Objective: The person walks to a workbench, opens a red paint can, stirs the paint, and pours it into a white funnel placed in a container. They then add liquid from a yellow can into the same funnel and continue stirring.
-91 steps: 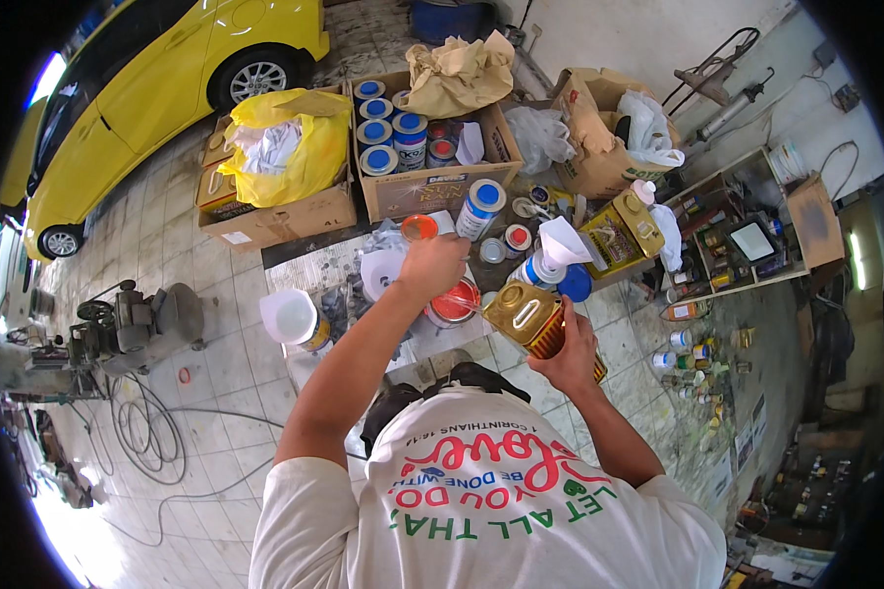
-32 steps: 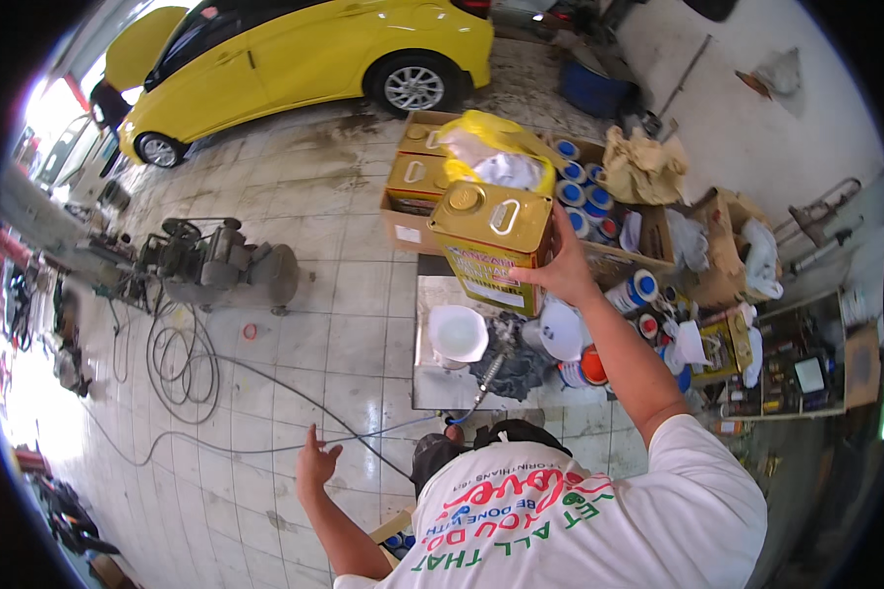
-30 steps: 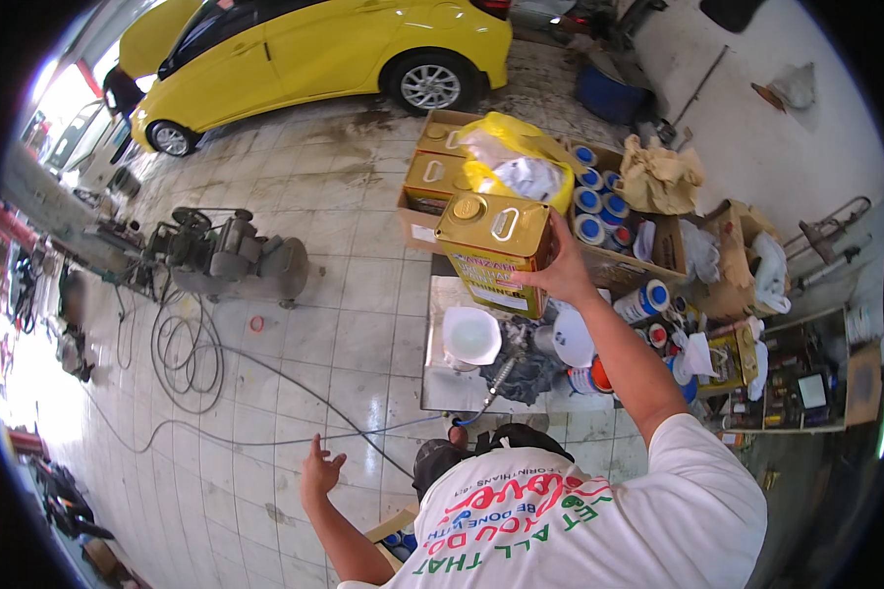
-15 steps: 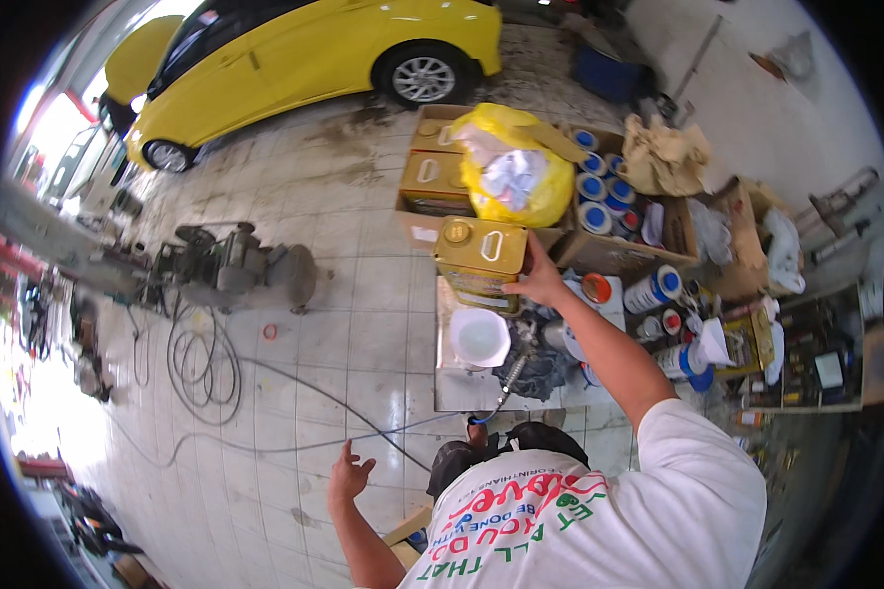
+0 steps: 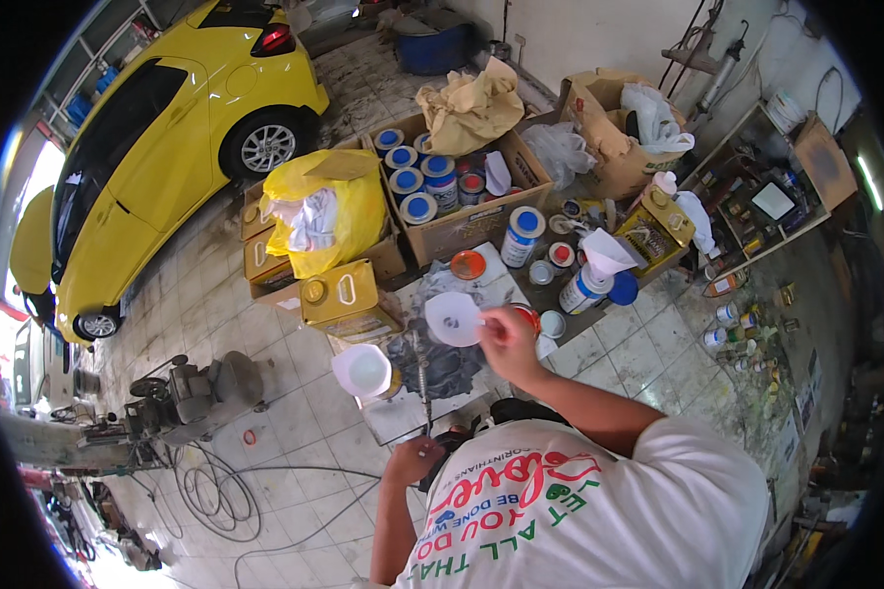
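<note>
Gold can [image 5: 339, 299] stands upright at the left end of the worktop [image 5: 388, 424], apparently parked there to leave the middle free; just in front, a white cup [image 5: 365, 371] faces upward. The left hand [image 5: 415, 459] sits low near a metal hose fitting [image 5: 422, 378], fingers curled inward (whether around anything, one cannot tell). At center, a white paper cone [image 5: 448, 309] opens upward above dark rags, perhaps to keep its inside clear. The right hand [image 5: 511, 348] meets its rim, thumb and fingertips drawn nearly together, wrist bent, forearm angling in from lower right; blur hides whether they pinch.
</note>
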Demonstrator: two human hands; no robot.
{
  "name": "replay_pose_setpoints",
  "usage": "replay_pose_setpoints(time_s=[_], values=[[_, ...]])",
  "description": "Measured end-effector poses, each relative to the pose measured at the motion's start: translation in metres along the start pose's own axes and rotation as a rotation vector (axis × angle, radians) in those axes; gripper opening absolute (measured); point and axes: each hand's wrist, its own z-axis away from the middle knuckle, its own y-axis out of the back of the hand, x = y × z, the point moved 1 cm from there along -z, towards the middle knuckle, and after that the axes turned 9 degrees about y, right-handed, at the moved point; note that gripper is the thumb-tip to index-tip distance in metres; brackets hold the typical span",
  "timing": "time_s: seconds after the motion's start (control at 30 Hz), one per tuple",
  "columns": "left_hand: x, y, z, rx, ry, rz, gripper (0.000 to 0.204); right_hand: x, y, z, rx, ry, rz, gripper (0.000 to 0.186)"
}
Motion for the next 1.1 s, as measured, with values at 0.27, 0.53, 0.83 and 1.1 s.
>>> replay_pose_setpoints(time_s=[0.27,0.53,0.83,1.1], values=[[0.123,-0.086,-0.090,0.160,-0.262,0.066,0.066,0.073,0.060,-0.017,-0.453,-0.057,0.459,0.046],[0.191,-0.109,-0.134,0.479,-0.353,0.076,0.101,0.062,0.070,-0.024,-0.596,-0.055,0.483,0.043],[0.203,-0.124,-0.138,0.511,-0.286,-0.056,0.091,0.055,0.062,-0.040,-0.923,0.080,0.425,0.038],[0.211,-0.117,-0.114,0.560,-0.273,-0.192,0.107,0.059,0.082,-0.035,-0.954,0.129,0.396,0.023]])
